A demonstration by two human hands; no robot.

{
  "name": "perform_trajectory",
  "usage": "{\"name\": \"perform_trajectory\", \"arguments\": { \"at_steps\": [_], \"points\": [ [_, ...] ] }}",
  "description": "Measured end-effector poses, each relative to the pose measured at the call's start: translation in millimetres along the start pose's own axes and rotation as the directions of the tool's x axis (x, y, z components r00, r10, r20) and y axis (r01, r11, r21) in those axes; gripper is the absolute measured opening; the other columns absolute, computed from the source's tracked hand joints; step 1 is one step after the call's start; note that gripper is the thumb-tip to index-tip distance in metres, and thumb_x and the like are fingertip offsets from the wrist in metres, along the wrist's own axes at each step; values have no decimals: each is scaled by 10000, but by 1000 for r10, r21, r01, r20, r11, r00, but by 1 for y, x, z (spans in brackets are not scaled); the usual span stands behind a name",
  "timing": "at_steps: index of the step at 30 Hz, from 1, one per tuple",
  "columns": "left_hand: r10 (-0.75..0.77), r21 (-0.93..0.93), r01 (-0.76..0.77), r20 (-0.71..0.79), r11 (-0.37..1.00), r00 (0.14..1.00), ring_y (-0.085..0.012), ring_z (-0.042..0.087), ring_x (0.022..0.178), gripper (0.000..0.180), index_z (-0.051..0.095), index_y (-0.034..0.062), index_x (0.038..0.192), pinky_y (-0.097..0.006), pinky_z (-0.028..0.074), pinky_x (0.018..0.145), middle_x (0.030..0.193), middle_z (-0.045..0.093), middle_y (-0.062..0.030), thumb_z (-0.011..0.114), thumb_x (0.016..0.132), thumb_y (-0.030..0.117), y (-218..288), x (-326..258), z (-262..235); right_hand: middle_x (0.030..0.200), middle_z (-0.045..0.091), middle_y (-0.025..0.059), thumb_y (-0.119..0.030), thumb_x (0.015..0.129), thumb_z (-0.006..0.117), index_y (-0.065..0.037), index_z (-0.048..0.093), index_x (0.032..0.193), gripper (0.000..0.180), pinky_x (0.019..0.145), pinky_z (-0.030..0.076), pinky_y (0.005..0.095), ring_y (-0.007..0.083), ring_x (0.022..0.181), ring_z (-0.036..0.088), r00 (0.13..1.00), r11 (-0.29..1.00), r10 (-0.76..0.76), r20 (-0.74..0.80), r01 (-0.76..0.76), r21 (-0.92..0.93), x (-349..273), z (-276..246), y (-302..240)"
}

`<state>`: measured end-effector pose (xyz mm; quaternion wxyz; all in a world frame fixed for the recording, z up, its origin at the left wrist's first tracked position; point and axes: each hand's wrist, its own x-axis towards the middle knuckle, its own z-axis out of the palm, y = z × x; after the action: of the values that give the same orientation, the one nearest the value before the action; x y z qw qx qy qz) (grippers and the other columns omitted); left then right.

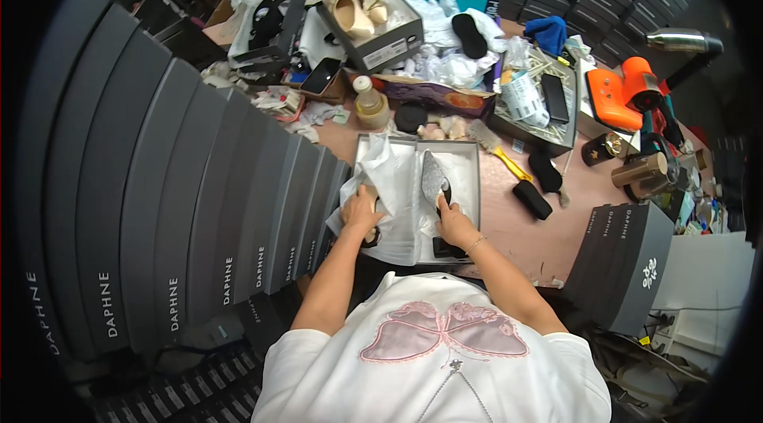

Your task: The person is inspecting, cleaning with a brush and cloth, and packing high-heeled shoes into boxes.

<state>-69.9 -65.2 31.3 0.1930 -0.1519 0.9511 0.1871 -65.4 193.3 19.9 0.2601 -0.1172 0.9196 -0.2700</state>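
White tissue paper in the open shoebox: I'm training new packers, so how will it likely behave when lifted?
The tissue paper is probably floppy, since it lies in loose folds in the shoebox. It looks light for its size, being thin sheet material. It may crumple easily, as creases run across it.

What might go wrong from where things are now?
The thin white paper by the left hand could tear or crease if pulled. The silvery shoe in the right hand might scuff on the open box. The bottle stands just beyond that box, so a nudge might tip it.
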Motion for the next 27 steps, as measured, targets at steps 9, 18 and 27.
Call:
{"name": "perform_trajectory", "arguments": {
  "at_steps": [9,18,27],
  "points": [
    [294,-704,-367,-230,608,928,-349,555,1046,496,450,-19,1268,-387,434,924,1173,570,-204,608,830,153,-20,-76,-54,1256,586,133,-123,897,590,17,493,1243,386,849,522,306,194,993,644,993,208,-112,36,-12,978,-82,-102,-13],
    [355,-133,-333,470,933,808,-386,599,1032,471,413,-9,1324,-441,461,891,1064,624,-281,470,927,237,37,-66,-89,1224,587,192,-126,881,614,3,508,1250,405,807,560,356,263,944,668,967,12,-199,159,-160,987,-81,-89,-24],
    [403,-926,79,236,370,884,-157,646,711,372,596,-72,1065,-276,528,650,826,667,-138,556,915,266,3,-87,-133,1167,609,152,-154,907,606,11,505,1214,363,765,570,337,216,911,665,990,37,-134,46,-41,998,-70,-102,-39]
  ]
}}
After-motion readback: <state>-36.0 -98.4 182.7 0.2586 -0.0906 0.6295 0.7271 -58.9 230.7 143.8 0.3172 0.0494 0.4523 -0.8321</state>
